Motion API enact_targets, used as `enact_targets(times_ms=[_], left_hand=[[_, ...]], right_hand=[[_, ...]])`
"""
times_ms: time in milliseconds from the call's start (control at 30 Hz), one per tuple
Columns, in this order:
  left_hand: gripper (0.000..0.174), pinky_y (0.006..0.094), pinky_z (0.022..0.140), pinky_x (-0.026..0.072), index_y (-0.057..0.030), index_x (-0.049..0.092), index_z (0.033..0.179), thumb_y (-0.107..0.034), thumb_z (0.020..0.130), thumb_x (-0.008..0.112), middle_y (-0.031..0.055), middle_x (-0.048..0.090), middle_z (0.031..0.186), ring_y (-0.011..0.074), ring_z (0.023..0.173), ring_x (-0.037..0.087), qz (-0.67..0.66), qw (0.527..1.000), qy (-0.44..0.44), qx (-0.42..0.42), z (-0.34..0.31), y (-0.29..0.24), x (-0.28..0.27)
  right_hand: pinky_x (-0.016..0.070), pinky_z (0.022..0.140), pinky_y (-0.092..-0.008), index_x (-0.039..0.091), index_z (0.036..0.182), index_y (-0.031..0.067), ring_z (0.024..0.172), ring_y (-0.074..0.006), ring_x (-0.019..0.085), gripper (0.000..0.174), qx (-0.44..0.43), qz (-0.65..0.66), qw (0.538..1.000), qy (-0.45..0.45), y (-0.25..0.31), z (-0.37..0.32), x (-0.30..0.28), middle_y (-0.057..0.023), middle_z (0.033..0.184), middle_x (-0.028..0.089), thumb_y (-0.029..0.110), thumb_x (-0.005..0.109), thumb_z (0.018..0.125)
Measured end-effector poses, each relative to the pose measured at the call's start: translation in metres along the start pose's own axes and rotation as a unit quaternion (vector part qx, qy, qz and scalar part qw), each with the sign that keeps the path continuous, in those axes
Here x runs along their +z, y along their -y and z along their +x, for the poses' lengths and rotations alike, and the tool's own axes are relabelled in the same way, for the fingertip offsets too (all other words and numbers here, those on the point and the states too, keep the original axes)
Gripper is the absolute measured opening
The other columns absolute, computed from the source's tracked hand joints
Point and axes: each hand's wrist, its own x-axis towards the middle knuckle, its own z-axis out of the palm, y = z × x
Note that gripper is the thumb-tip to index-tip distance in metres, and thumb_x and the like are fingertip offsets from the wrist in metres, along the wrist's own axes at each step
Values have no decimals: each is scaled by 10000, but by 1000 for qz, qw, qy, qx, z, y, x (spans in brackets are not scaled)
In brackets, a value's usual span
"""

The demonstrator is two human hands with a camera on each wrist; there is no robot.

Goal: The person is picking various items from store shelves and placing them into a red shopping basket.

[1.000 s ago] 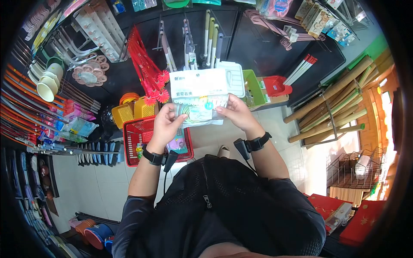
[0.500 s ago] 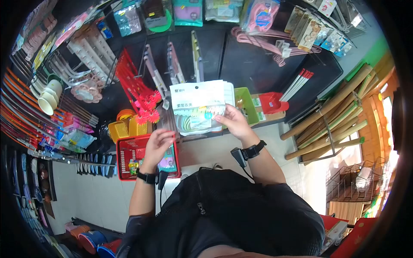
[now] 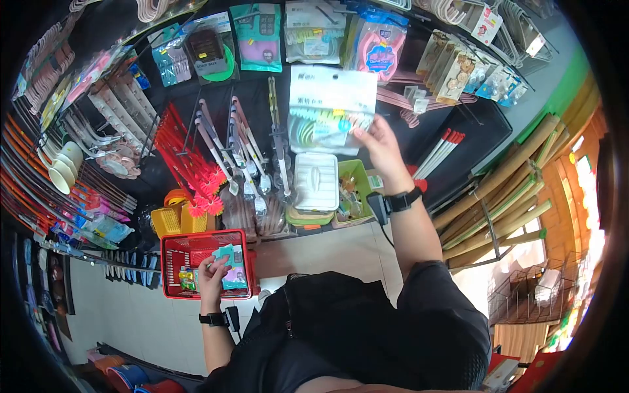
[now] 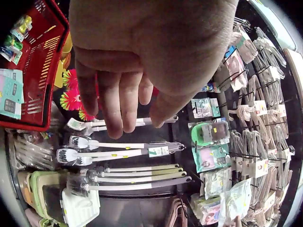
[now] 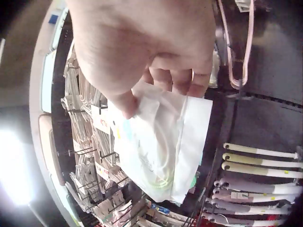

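My right hand (image 3: 385, 149) pinches the lower right edge of a white, clear-fronted packet (image 3: 332, 108) of clothespins on a cord, held up before the hanging goods. In the right wrist view, the thumb lies on the near face of the packet (image 5: 156, 137), with the other fingers partly hidden behind it. Down to the left, my left hand (image 3: 211, 280) holds nothing and has loosely bent fingers. It overlaps the red shopping basket (image 3: 203, 234) in the head view. Inside that basket are a teal and purple packet (image 3: 234, 278) and small yellow-green items (image 3: 188, 280).
A similar clothespin packet (image 3: 314, 36) hangs on the rack beside a teal and purple pack (image 3: 257, 36) and a pink pack (image 3: 379, 49). Long-handled brushes (image 3: 244, 134) and red dusters (image 3: 180, 154) hang below. A white lidded box (image 3: 316, 182) and green bin (image 3: 354, 183) stand low.
My left hand has let go of the packet and moved down left over the basket. My right hand has carried the packet up and forward toward the rack. The view has shifted.
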Motion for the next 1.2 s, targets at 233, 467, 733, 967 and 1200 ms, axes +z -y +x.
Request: enact_targets(times_ms=[233, 467, 733, 967, 1200], left_hand=[[309, 281, 756, 519, -31, 426, 1162, 13, 881, 546, 152, 640, 1061, 210, 862, 655, -10, 999, -41, 23, -9, 15, -4], [313, 272, 739, 516, -16, 410, 1168, 12, 885, 542, 161, 644, 1043, 207, 844, 650, -9, 996, -91, 15, -26, 17, -1], [306, 268, 733, 499, -21, 427, 1172, -29, 898, 564, 162, 641, 1026, 165, 806, 622, -9, 993, -112, 31, -33, 23, 6], [319, 271, 753, 518, -9, 404, 1170, 6, 886, 549, 167, 644, 1044, 193, 840, 647, -21, 993, -117, 20, -40, 28, 2], [300, 295, 767, 507, -17, 406, 1178, -3, 903, 525, 188, 627, 1054, 187, 823, 626, -30, 991, -131, 24, -50, 32, 1]], right_hand=[[433, 891, -277, 467, 1185, -5, 994, -137, 572, 338, -75, 3, 997, 12, 25, 63, -8, -98, 1093, 608, 88, 598, 888], [434, 880, -273, 463, 1203, -11, 994, -136, 572, 349, -74, 8, 997, 27, 35, 94, -13, -109, 1101, 611, 113, 588, 901], [452, 846, -264, 486, 1182, -5, 971, -133, 583, 316, -62, 31, 996, 50, 20, 118, -20, -92, 1097, 614, 120, 578, 908], [466, 735, -243, 495, 1160, 2, 894, -112, 581, 301, -52, -37, 998, 13, 7, 144, -13, -74, 1039, 616, 154, 573, 913], [377, 510, -227, 513, 1110, 16, 656, -70, 469, 280, -77, -92, 992, -38, -17, 180, -12, -24, 881, 574, 197, 584, 909]])
